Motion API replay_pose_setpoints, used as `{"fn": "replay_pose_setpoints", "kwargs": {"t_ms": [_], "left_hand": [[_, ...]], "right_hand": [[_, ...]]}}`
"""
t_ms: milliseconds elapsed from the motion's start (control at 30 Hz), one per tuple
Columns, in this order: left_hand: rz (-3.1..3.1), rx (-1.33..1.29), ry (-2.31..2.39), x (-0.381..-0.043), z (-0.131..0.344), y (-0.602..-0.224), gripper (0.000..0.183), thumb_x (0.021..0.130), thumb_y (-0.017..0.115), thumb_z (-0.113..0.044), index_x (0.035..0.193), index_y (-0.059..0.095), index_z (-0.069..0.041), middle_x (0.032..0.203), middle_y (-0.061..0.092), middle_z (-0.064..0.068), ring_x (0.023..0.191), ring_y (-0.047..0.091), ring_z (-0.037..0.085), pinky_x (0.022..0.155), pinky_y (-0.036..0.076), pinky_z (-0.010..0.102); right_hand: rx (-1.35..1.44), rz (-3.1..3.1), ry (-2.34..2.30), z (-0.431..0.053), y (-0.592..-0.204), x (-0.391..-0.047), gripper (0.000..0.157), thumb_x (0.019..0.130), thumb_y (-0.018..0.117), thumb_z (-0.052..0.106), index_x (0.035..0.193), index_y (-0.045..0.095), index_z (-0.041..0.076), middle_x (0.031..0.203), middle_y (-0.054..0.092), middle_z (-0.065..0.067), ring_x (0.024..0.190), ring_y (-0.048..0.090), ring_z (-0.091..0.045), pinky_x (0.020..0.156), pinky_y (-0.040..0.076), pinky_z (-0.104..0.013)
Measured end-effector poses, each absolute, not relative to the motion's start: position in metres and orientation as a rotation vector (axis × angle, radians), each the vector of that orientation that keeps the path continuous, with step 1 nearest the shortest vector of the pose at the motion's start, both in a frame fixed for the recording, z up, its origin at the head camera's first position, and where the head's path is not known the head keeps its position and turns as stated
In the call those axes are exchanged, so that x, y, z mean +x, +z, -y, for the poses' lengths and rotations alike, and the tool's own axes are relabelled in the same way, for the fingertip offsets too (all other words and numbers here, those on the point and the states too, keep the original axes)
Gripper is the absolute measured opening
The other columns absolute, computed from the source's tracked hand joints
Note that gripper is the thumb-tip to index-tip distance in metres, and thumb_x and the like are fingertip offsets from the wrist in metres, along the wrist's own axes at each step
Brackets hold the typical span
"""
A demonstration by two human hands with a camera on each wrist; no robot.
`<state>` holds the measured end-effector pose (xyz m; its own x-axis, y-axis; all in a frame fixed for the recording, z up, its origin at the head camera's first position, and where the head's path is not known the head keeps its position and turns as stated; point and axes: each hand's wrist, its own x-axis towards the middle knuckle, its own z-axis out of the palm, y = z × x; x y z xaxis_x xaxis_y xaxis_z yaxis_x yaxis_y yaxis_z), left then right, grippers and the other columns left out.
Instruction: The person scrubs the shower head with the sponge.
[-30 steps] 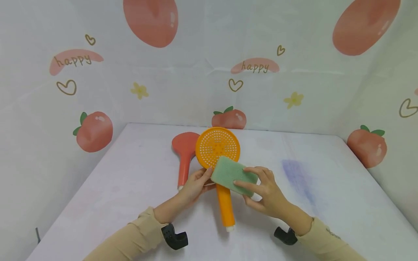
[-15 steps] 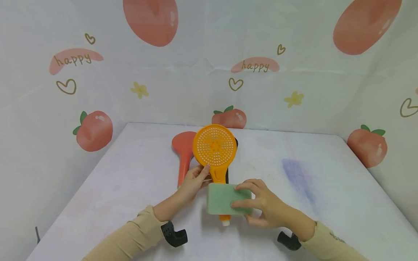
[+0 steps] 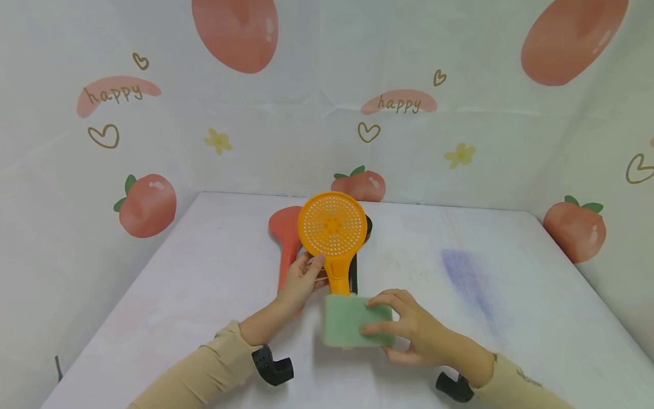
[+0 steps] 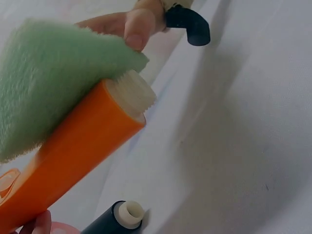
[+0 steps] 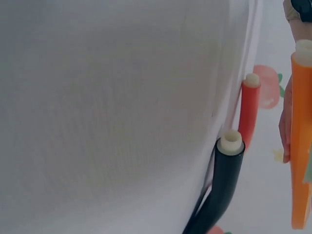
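An orange shower head point(image 3: 332, 224) with a perforated round face is held up over the table, its neck gripped by my left hand point(image 3: 300, 284). My right hand point(image 3: 421, 335) holds a green sponge point(image 3: 344, 321) with spread, bent fingers and thumb. In the head view the sponge covers most of the lower handle. From the left wrist, the sponge point(image 4: 58, 78) lies along the top of the orange handle point(image 4: 83, 146), close to its white threaded end point(image 4: 130, 92).
Behind the orange one, a red shower head point(image 3: 283, 227) and a mostly hidden black shower head point(image 3: 353, 275) lie on the white table point(image 3: 219, 244). A purple-blue stain point(image 3: 467, 278) marks the right side. A printed cloth backdrop point(image 3: 286, 125) rises at the back.
The sponge has slid from the shower head's neck down to the handle's lower end and become level. The orange shower head has shifted slightly left and up, uncovering part of the black one.
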<state>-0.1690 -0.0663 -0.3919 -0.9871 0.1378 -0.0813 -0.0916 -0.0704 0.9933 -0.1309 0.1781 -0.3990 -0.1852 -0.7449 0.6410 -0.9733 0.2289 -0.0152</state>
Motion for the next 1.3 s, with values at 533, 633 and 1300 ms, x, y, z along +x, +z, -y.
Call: {"fn": "replay_pose_setpoints", "kwargs": {"t_ms": [533,633,1300], "left_hand": [[-1.92,0.012,2.236,-0.167,0.066,-0.389,0.04,0.1,0.042,-0.023,0.133,0.04,-0.001,0.114,0.063,0.018,0.092,0.064,0.013,0.085,0.055,0.03],[-1.905,-0.021,2.265,-0.169,0.067,-0.388,0.04,0.1,0.042,-0.023,0.134,0.039,-0.003,0.118,0.06,0.02,0.093,0.064,0.013,0.087,0.054,0.034],[-1.64,-0.013,2.305,-0.168,0.068,-0.387,0.039,0.101,0.037,-0.02,0.134,0.035,0.001,0.102,0.054,0.0,0.088,0.056,0.009,0.076,0.053,0.02]], "right_hand": [[1.497,2.067,0.568,-0.182,-0.396,-0.135,0.027,0.091,0.044,0.032,0.111,0.062,0.026,0.123,0.05,-0.014,0.113,0.044,-0.024,0.09,0.037,-0.039],[1.583,2.025,0.574,-0.18,-0.398,-0.132,0.027,0.087,0.05,0.027,0.11,0.062,0.026,0.123,0.05,-0.014,0.112,0.044,-0.025,0.092,0.037,-0.038],[1.287,2.262,0.658,-0.185,-0.398,-0.143,0.026,0.091,0.05,0.039,0.112,0.061,0.026,0.127,0.046,-0.014,0.117,0.042,-0.025,0.087,0.046,-0.043]]}}
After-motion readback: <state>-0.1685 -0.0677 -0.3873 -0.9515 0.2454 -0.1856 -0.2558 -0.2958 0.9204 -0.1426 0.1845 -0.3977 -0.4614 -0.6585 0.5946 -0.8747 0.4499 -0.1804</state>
